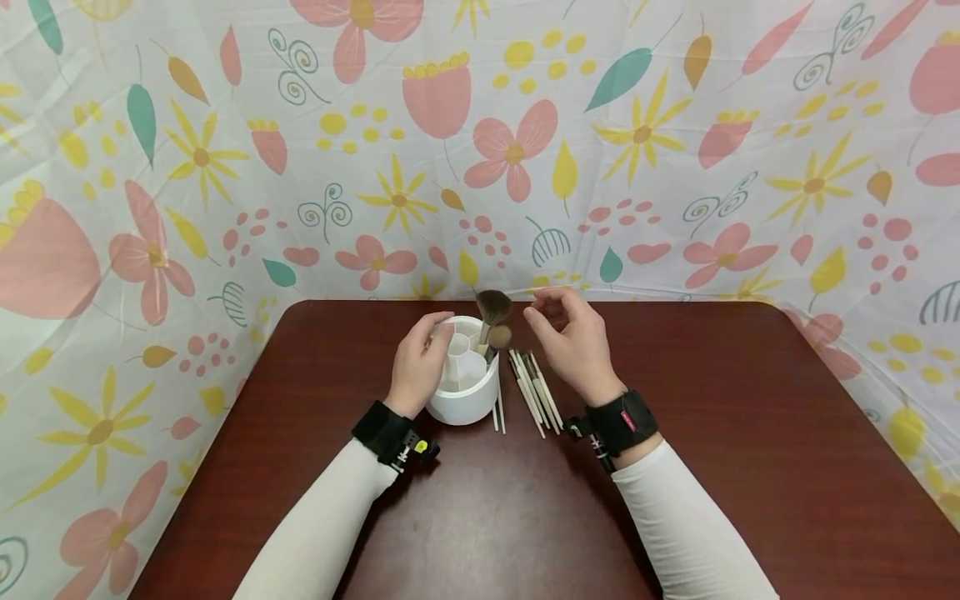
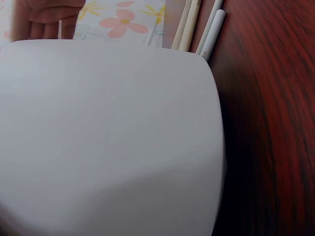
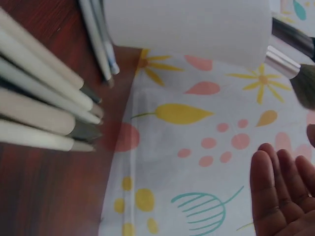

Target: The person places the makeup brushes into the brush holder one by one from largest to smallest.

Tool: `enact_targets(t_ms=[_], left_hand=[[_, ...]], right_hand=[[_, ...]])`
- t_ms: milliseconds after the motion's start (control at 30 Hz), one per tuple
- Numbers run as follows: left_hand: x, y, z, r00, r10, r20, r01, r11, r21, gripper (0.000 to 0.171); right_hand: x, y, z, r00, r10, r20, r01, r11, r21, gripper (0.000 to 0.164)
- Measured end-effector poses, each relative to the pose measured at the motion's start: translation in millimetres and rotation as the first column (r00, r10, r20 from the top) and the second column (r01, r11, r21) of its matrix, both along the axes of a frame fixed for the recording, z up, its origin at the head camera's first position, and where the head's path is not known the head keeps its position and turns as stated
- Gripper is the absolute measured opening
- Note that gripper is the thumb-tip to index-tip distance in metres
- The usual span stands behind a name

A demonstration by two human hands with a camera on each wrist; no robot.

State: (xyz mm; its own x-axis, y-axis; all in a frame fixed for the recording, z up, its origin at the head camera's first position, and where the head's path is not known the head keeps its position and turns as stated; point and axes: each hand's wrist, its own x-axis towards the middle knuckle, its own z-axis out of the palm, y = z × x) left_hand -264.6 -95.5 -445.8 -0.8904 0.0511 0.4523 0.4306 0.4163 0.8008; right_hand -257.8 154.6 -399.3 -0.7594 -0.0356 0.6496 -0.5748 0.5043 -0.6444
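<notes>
A white round divided brush holder [image 1: 463, 407] stands on the table. My left hand [image 1: 418, 362] grips its left side, the thumb along the rim; the hidden fingers reach behind. In the holder's right part stand a large dark-bristled makeup brush [image 1: 493, 307] and a smaller brown-tipped makeup brush [image 1: 498, 337]. My right hand [image 1: 577, 342] hovers right of these brushes, fingers loosely bent and holding nothing; in the right wrist view its fingers [image 3: 280, 191] are apart from the bristles. Beneath it lie several light-handled makeup brushes [image 1: 534, 392] side by side.
Two thin pale handles [image 1: 498, 412] lie against the holder's right side. The dark red wooden table [image 1: 480, 517] ends at a flower-print cloth [image 1: 480, 167] hanging behind it. Each wrist wears a black strap [image 1: 621, 421] with a small camera.
</notes>
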Motion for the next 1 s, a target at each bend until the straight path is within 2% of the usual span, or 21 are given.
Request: enact_targets(t_ms=[267, 500, 700, 1000], left_hand=[[0.4, 0, 1.1, 1.0, -0.015, 0.006, 0.015, 1.0, 0.003, 0.034], [-0.8, -1, 0.6, 1.0, -0.008, -0.005, 0.008, 1.0, 0.0, 0.033], [0.6, 0, -1.0, 1.0, -0.002, 0.0, 0.002, 1.0, 0.0, 0.033], [2.9, 0, 1.6, 1.0, 0.005, -0.004, -0.005, 1.0, 0.002, 0.032]], right_hand=[[-5.3, 7, -9.8, 0.985, -0.056, 0.163, 0.033, 0.99, 0.14, 0.025], [-7.1, 10, -17.6, 0.956, -0.127, 0.266, 0.049, 0.959, 0.28, 0.025], [-7.2, 12, -25.3, 0.928, -0.171, 0.33, 0.039, 0.928, 0.371, 0.022], [-7.6, 13, -31.4, 0.892, -0.18, 0.414, -0.026, 0.896, 0.444, 0.024]])
